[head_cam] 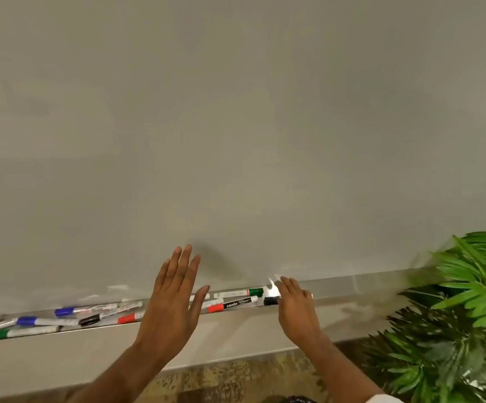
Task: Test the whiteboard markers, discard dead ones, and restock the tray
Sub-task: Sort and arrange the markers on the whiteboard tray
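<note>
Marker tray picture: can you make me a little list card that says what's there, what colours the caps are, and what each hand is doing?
place: a whiteboard with a long marker tray along its bottom edge
in the tray: many markers lying on their sides, some overlapping
cap colours seen: blue, green, red, black
left hand: open and flat, fingers spread, holding nothing
right hand: fingers at the black-capped marker in the tray; grip unclear
board marks: none visible
nearby: a green plant on the right
</note>
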